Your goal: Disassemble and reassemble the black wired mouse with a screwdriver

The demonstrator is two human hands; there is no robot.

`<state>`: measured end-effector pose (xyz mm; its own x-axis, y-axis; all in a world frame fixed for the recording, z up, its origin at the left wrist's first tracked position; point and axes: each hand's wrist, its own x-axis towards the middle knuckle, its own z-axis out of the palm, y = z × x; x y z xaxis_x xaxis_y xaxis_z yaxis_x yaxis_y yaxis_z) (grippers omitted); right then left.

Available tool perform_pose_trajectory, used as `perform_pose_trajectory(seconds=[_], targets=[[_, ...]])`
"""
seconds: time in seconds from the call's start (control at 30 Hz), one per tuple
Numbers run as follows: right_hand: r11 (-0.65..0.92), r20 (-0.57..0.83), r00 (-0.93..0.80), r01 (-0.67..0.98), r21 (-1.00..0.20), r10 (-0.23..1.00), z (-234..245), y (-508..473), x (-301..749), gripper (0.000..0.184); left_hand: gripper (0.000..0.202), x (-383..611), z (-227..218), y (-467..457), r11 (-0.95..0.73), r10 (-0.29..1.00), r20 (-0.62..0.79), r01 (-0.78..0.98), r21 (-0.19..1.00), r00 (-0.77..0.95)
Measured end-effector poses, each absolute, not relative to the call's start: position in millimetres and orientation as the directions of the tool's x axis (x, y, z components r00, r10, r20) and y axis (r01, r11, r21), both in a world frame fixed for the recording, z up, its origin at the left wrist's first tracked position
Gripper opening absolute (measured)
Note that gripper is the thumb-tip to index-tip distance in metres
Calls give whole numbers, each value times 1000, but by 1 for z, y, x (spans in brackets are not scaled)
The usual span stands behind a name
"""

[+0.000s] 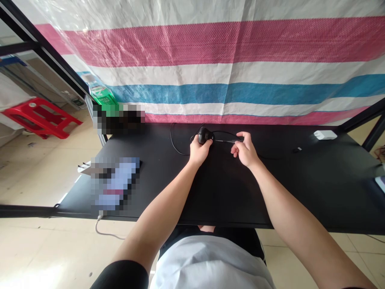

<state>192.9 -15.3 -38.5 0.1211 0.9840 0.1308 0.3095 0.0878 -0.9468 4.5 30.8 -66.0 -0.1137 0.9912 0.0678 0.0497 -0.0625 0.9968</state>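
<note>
One red plastic stool (42, 116) stands on the floor, beyond the left edge of the black rectangular tabletop (300, 188). A white plug with metal prongs (84, 166) lies at that edge, beside a pixelated flat device with a pale-blue face (120, 180) near the near-left corner. At the far-left corner is a clear bottle with a green label (104, 95). A thin black cable (171, 138) loops close to the far edge. The left forearm slants inward; the left hand (200, 151) closes around a smooth, rounded black object (203, 135), just short of the far edge's middle. From its right side, a slim dark tool with a thin metal shaft (225, 141) runs into the right hand (245, 150), whose bent fingers pinch the handle, forefinger uppermost, forearm angled in from the near-right. Farther right lie a small black piece (297, 150) and, towards the far-right corner, a white charger block (325, 135).
</note>
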Motion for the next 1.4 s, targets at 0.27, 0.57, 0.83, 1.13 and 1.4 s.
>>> perform_pose_trajectory(seconds=[0.27, 0.57, 0.83, 1.13, 1.4], targets=[[82, 173, 132, 516, -852, 976, -28, -20, 189, 40, 22, 4, -64, 30, -70, 991, 77, 67, 995, -112], [59, 215, 149, 677, -734, 965, -22, -18, 195, 58, 26, 3, -62, 29, -86, 993, 91, 67, 994, -81], [95, 140, 112, 340, -936, 984, -36, -16, 196, 23, 25, 3, -65, 31, -83, 993, 86, 46, 996, -82], [133, 245, 146, 531, -837, 958, -36, -15, 191, 23, 24, 4, -70, 34, -94, 990, 98, 43, 995, -102], [105, 281, 280, 512, -853, 918, -48, -10, 188, 28, 23, 6, -69, 34, -93, 990, 96, 36, 995, -105]])
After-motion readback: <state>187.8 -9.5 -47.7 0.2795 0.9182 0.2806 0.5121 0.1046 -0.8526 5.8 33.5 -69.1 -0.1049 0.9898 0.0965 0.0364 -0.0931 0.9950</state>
